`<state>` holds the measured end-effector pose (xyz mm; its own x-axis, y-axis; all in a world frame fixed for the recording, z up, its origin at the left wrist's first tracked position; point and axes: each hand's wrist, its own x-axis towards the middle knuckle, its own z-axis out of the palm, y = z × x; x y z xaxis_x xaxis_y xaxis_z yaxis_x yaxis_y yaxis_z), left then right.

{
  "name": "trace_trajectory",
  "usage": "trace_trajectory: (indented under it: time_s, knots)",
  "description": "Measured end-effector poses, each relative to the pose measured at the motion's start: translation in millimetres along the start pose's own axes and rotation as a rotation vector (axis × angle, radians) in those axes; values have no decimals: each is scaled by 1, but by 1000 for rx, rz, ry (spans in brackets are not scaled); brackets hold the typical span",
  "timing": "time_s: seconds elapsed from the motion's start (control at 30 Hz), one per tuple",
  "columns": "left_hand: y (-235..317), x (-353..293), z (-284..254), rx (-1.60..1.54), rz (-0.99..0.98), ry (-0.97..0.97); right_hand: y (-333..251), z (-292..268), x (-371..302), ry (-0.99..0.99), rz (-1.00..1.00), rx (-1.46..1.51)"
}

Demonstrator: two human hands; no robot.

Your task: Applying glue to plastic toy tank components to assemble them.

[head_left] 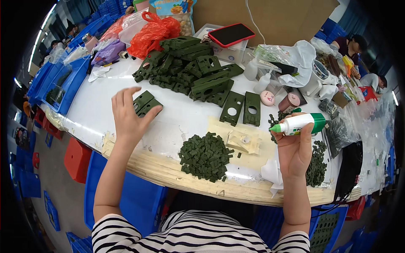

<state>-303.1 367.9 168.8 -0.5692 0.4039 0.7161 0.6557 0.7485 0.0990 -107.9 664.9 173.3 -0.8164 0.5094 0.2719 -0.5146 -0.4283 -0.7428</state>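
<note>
My right hand (294, 159) grips a white and green glue bottle (296, 123), its green nozzle pointing left. On the left of the table, my left hand (128, 116) is open, thumb and fingers apart, beside two dark green plastic parts (145, 102) lying side by side; contact cannot be made out. Two more green plates with round holes (232, 109) lie below a heaped pile of similar green parts (190, 69). Nearer to me is a mound of small green pieces (204, 157). A cream-coloured block (244, 141) sits to its right on a tan sheet.
Behind the pile are a red plastic bag (154, 36) and a red-cased phone (232, 34) on a clear box. Small squeeze bottles (263, 81), a pink round tin (267, 98) and a cup crowd the right. More small green pieces (317, 164) lie beside my right forearm.
</note>
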Motion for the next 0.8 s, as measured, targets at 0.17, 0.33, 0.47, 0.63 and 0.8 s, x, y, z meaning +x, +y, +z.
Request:
trace_trajectory:
  time_s: [0.17,0.33,0.47,0.63,0.8]
  knots:
    - [28,93,26,-165,124,189,-3,1,0,1,-25,-14]
    - [26,141,65,31,-22,-45,-1,-8,5,35,-11,2]
    - [12,146,77,-8,2,-32,-2,-7,6,28,-10,11]
    - [46,134,44,-422,22,117,-6,-7,7,16,-26,-16]
    - [116,78,0,-1002,138,-129,-12,-1,7,72,-70,85]
